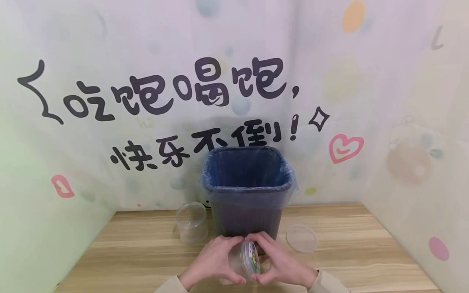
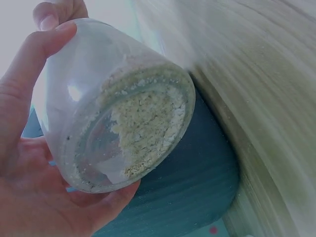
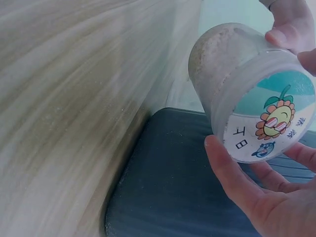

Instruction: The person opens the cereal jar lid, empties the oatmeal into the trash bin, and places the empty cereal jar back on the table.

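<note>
A clear plastic jar (image 1: 236,259) is held tilted on its side in front of the bin, its lid (image 1: 253,257) facing right. My left hand (image 1: 217,257) grips the jar's body, thumb and fingers curved around it. On the lid side, my right hand (image 1: 281,264) holds the rim between thumb and fingers. Pale flaky crumbs (image 2: 148,123) show through the jar's base in the left wrist view. The right wrist view shows a sticker (image 3: 276,118) on the lid, with a cartoon flower and a teal band. The lid sits on the jar.
Just behind the hands stands a dark blue bin (image 1: 245,215) lined with a clear bag (image 1: 291,185). An open clear tub (image 1: 192,228) stands left of it. A round clear lid (image 1: 301,239) lies to its right on the wooden table (image 1: 351,260). A printed wall (image 1: 146,44) closes the back.
</note>
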